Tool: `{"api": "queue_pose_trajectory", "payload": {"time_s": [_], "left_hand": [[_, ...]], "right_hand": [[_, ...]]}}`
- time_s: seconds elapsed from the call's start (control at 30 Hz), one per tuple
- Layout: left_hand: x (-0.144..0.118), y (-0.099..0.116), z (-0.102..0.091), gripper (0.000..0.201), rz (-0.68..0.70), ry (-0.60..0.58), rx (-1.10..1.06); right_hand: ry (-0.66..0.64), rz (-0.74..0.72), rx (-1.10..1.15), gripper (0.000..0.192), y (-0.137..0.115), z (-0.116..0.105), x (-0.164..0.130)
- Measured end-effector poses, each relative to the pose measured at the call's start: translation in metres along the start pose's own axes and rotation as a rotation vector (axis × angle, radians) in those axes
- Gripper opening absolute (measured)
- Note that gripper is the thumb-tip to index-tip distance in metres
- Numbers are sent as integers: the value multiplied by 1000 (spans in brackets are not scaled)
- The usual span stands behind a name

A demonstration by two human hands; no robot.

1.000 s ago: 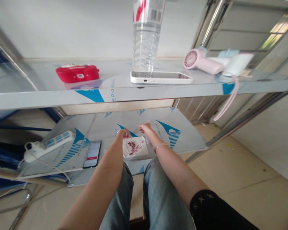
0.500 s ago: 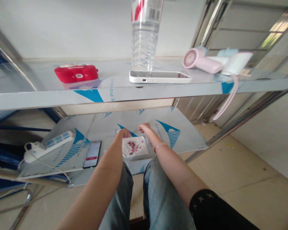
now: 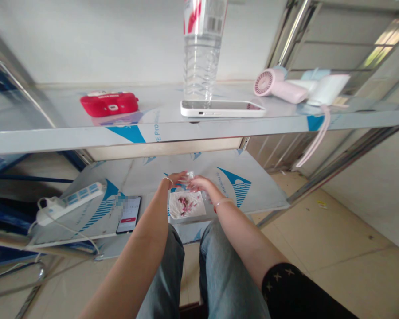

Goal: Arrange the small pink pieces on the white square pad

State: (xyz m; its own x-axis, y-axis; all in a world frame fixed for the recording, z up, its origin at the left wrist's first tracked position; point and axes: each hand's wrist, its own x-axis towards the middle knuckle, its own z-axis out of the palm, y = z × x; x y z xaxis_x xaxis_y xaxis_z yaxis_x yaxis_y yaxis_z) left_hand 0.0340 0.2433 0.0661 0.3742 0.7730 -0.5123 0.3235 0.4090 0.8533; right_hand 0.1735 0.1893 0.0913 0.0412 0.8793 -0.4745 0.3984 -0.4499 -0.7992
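My left hand (image 3: 177, 178), with a bangle at the wrist, and my right hand (image 3: 200, 182), with a band at the wrist, meet over the lower shelf. Their fingers close in around a small clear, shiny thing (image 3: 190, 174), perhaps plastic; its kind is too small to tell. Just in front of them lies a white tissue-like sheet (image 3: 197, 211) with a scatter of dark red and pink beads (image 3: 185, 204) on it. Another clear item, partly hidden, sits beside the right wrist.
Left of the sheet are a phone (image 3: 129, 215) and a white power strip (image 3: 71, 201) with a cable. The upper shelf (image 3: 166, 131) crosses above the hands, bearing a red case (image 3: 109, 104), a bottle (image 3: 202, 62), a white-edged phone (image 3: 222, 108) and a pink handheld fan (image 3: 281, 84).
My two hands, apart a moment ago, have come together behind the sheet. A small clear thing now shows between their fingers. The beads look unmoved.
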Motion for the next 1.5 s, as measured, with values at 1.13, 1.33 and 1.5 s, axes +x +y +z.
{"api": "queue_pose_trajectory", "payload": {"time_s": [1.13, 1.33, 1.5], "left_hand": [[-1, -8, -20, 18, 31, 221, 66], [-5, -12, -25, 23, 43, 284, 86], [-6, -12, -27, 21, 47, 269, 59]], "right_hand": [[76, -153, 159, 13, 7, -2, -25], [84, -19, -13, 12, 1, -6, -20], [74, -49, -57, 16, 2, -6, -9]]}}
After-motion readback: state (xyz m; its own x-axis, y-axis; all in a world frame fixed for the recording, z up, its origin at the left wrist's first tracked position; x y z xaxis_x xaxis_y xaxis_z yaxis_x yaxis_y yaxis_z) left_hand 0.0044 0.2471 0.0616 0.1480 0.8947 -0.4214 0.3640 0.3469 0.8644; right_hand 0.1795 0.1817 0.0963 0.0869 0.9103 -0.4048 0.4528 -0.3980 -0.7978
